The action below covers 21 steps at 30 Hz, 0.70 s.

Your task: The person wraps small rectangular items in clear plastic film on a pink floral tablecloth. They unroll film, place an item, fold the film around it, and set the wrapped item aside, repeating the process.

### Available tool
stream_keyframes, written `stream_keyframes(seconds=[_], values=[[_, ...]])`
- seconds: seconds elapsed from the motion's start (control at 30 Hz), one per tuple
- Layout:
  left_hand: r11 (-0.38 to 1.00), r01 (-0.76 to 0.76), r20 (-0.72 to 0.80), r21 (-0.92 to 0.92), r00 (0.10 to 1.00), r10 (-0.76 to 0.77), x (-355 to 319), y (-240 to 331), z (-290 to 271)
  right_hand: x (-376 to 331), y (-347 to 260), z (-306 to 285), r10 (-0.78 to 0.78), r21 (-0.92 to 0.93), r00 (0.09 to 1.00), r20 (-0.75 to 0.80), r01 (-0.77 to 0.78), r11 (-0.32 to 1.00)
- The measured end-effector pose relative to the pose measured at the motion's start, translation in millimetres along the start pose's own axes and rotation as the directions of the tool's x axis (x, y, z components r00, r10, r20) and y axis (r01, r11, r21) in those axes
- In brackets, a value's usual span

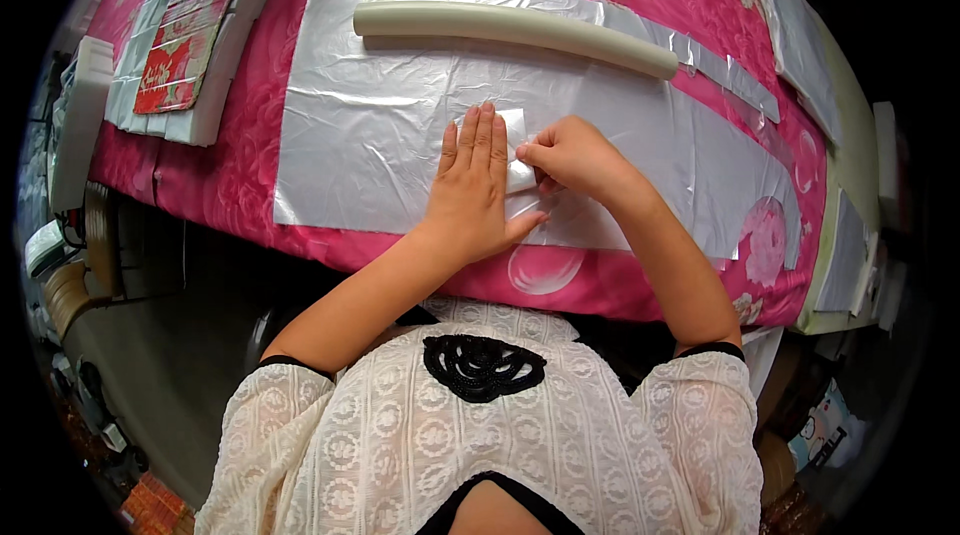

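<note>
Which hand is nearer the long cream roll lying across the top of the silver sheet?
Left, narrowly. The left hand lies flat with its fingertips pointing up toward the cream roll; the right hand is curled lower, pinching the small white piece.

Cream-white lace top (480, 435) with round floral pattern, short sleeves edged in black. 1 black embroidered oval patch (484, 367) at chest centre, black trim at neckline. Both forearms bare, no rings or watch visible.

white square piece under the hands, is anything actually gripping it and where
Yes. The right hand pinches the white square piece at its right edge, while the left hand lies flat on its left part, pressing it to the silver sheet.
</note>
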<state>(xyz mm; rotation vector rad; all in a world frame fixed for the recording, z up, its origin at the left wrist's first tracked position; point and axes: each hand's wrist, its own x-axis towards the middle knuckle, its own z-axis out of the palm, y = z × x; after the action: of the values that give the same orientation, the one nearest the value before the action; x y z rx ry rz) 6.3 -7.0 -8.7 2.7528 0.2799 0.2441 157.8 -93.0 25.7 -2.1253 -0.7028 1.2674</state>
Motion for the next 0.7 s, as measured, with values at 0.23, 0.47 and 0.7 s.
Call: stream_keyframes(seconds=[0.23, 0.47, 0.7], values=[[0.999, -0.023, -0.037, -0.036, 0.999, 0.022, -2.8, -3.5, 0.1, -40.6, -10.9, 10.4, -0.325, -0.558, 0.912, -0.251, 0.138, 0.819], [0.802, 0.036, -0.088, -0.596, 0.99, -0.111, -53.6, -19.3, -43.9, 1.6, -3.4, 35.1, -0.846, -0.772, 0.528, -0.072, 0.507, 0.382], [-0.28, 0.763, 0.807, -0.582, 0.498, -0.318, -153.1, -35.7, -61.8, -13.3, -12.9, 120.7, -0.708, -0.57, 0.702, -0.079, 0.552, 0.609]])
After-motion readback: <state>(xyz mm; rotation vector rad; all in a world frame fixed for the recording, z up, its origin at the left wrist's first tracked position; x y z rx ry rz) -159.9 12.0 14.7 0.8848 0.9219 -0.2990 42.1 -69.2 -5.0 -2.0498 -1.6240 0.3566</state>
